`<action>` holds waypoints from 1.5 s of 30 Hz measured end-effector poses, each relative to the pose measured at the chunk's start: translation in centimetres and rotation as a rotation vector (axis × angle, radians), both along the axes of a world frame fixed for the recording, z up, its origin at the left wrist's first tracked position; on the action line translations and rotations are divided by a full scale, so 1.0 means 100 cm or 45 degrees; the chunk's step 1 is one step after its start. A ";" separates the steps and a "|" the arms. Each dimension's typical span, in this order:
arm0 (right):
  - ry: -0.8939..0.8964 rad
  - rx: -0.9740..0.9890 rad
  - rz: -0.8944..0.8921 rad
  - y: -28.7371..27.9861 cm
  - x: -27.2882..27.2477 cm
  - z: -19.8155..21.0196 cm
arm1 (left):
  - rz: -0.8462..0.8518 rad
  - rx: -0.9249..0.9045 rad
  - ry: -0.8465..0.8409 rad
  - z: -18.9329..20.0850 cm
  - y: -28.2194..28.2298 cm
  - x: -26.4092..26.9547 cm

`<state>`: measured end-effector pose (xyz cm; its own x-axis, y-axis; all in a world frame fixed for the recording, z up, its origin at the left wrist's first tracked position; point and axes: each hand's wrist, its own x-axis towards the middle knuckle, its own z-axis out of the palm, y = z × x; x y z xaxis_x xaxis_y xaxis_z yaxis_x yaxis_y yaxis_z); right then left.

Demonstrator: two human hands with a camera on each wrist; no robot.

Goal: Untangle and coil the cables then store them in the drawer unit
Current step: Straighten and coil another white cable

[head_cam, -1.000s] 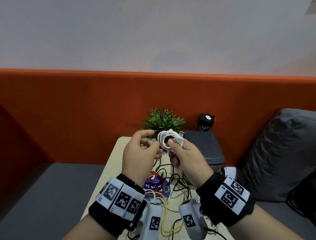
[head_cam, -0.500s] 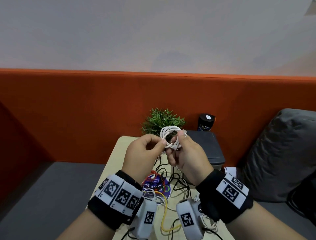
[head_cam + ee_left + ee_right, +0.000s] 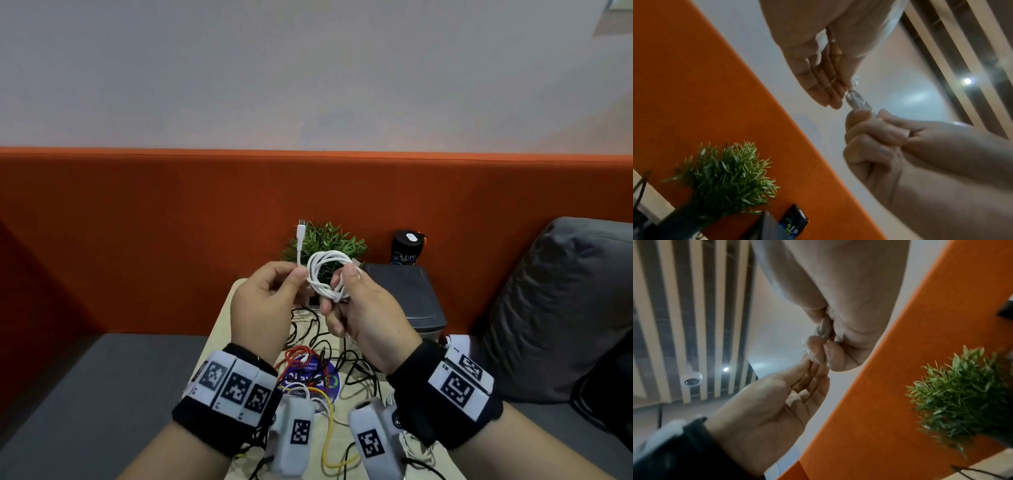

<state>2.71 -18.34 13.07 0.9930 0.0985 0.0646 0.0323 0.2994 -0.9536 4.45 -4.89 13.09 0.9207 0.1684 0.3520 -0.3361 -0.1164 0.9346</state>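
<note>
A white cable [image 3: 324,274] is wound into a small coil, held up above the table. My right hand [image 3: 342,286] grips the coil, thumb on top and fingers curled through it. Just left of it, my left hand [image 3: 297,274] pinches the cable's free end, whose plug [image 3: 301,226] stands straight up. In the left wrist view the white cable [image 3: 857,101] shows between the two hands; in the right wrist view the coil [image 3: 823,328] sits inside my right fist. The dark grey drawer unit [image 3: 407,294] stands at the table's back right, behind my right hand. Its front is hidden.
A tangle of black, red and yellow cables [image 3: 308,359] lies on the light table [image 3: 226,318] under my hands. A small green plant [image 3: 325,241] and a black can [image 3: 407,248] stand at the back. An orange panel [image 3: 137,240] and a grey cushion [image 3: 555,308] flank the table.
The cable's free end has come out of the coil and now stands upright above my left hand. My right hand has kept hold of the coil.
</note>
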 end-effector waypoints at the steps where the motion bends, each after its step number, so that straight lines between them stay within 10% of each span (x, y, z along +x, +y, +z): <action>1: -0.034 -0.075 -0.010 0.001 -0.001 0.000 | -0.025 -0.072 0.083 0.002 0.000 0.002; 22: -0.181 -0.671 0.006 -0.003 -0.004 -0.002 | -0.522 -0.512 0.614 0.000 0.002 0.005; 45: -0.111 -0.365 -0.153 -0.001 -0.001 -0.006 | -0.811 -0.202 0.239 0.008 0.012 0.000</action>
